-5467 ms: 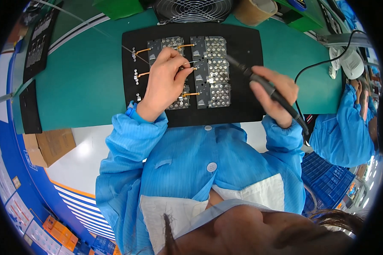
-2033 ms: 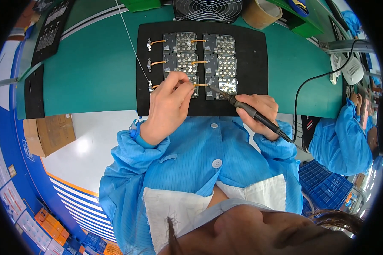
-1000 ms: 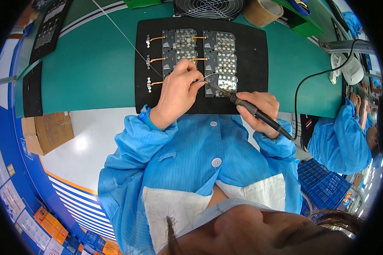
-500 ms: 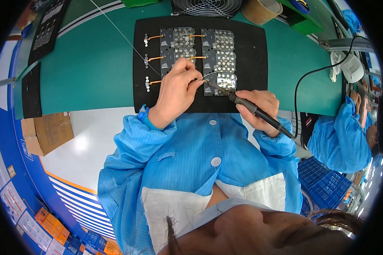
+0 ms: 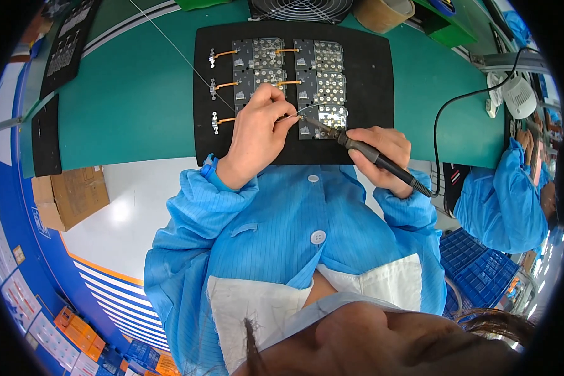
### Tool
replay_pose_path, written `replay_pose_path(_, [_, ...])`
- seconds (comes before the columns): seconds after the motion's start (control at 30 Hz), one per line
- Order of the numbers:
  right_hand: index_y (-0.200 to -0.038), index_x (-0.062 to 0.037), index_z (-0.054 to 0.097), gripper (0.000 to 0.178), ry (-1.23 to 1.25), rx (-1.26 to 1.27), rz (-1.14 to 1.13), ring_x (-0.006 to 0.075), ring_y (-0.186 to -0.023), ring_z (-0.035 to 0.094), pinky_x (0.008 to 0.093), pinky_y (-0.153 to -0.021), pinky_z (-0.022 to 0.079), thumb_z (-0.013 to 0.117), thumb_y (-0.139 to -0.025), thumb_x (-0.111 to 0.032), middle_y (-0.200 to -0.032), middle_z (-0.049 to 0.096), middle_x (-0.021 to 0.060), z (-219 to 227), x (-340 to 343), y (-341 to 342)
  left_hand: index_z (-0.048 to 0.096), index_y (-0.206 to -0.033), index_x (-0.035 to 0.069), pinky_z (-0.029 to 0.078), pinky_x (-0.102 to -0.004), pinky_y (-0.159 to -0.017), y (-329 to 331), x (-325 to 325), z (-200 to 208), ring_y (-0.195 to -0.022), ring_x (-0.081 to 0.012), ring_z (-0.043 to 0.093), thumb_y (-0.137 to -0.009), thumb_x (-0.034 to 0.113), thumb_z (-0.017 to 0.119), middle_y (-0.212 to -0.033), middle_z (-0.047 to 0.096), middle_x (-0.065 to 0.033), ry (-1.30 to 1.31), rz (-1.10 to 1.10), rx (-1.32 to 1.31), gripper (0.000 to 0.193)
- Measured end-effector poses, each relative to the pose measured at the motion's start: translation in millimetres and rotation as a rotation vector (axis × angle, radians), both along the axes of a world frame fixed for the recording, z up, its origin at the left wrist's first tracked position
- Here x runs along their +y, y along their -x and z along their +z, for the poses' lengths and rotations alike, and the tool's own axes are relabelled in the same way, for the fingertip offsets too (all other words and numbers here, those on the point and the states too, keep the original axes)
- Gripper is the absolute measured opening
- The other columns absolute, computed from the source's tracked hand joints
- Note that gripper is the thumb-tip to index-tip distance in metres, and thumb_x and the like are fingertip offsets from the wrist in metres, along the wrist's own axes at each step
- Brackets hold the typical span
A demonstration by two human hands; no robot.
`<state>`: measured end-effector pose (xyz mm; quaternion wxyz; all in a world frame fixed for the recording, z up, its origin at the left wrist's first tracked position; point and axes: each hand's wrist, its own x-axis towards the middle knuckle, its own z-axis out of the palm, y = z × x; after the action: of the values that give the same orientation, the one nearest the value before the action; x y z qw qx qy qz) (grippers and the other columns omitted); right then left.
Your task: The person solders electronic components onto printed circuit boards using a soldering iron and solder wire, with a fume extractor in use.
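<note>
My right hand (image 5: 387, 155) is wrapped around the black grip of a soldering iron (image 5: 371, 152). The iron's tip points left at the left edge of the lower right circuit board (image 5: 307, 130). My left hand (image 5: 258, 139) is closed in a pinch just left of that tip, on a thin solder wire (image 5: 180, 54) that runs in from the upper left. A thin end of wire curves out past the fingertips over the board. Above it lie more dark boards with rows of round silver contacts (image 5: 330, 88). My left hand covers most of the lower left board.
A black mat (image 5: 370, 75) bears the boards, with orange leads and small metal connectors (image 5: 215, 123) along its left side. A fan (image 5: 301, 7) and a tape roll (image 5: 383, 14) stand behind. The iron's cord (image 5: 442, 119) loops at right. A co-worker's blue sleeve (image 5: 501, 200) is farther right.
The mat and boards appear slightly farther left and up. Both hands keep nearly the same place and hold, with the iron's tip still at the board's edge.
</note>
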<state>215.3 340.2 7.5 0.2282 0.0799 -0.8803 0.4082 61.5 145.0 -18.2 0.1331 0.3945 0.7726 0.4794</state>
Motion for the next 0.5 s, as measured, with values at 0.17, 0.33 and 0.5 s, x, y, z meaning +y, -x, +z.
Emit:
replay_pose_path(0.17, [-0.096, 0.0026, 0.068, 0.024, 0.011, -0.021, 0.018, 0.0222, -0.054, 0.065, 0.029, -0.047, 0.05, 0.073, -0.076, -0.01, -0.069, 0.066, 0.0119, 2.2, 0.9, -0.5, 0.066, -0.086, -0.003, 0.041, -0.0269, -0.055, -0.2, -0.3, -1.3, -0.066, -0.0132, 0.053, -0.077, -0.007, 0.071, -0.09, 0.05, -0.0067, -0.026, -0.008, 0.001, 0.01])
replay_pose_path(0.33, [-0.096, 0.0029, 0.068, 0.024, 0.007, -0.034, 0.006, 0.0225, -0.054, 0.065, 0.0289, -0.048, 0.05, 0.073, -0.077, -0.011, -0.069, 0.066, 0.012, 2.0, 0.9, -0.7, 0.066, -0.085, -0.002, 0.044, -0.0306, -0.057, 0.3, -0.3, 1.0, -0.066, -0.0187, 0.056, -0.078, -0.004, 0.071, -0.09, 0.052, -0.0081, -0.013, -0.006, 0.004, 0.009])
replay_pose_path(0.5, [-0.096, 0.0034, 0.068, 0.025, 0.02, -0.046, -0.013, 0.0227, -0.054, 0.065, 0.0289, -0.048, 0.05, 0.074, -0.077, -0.012, -0.068, 0.066, 0.0126, 3.5, 0.5, 0.2, 0.067, -0.084, -0.001, 0.048, -0.0343, -0.059, 0.2, -0.1, 2.1, -0.067, -0.0243, 0.06, -0.078, 0.0, 0.071, -0.091, 0.055, -0.0094, 0.008, 0.0, -0.007, 0.007])
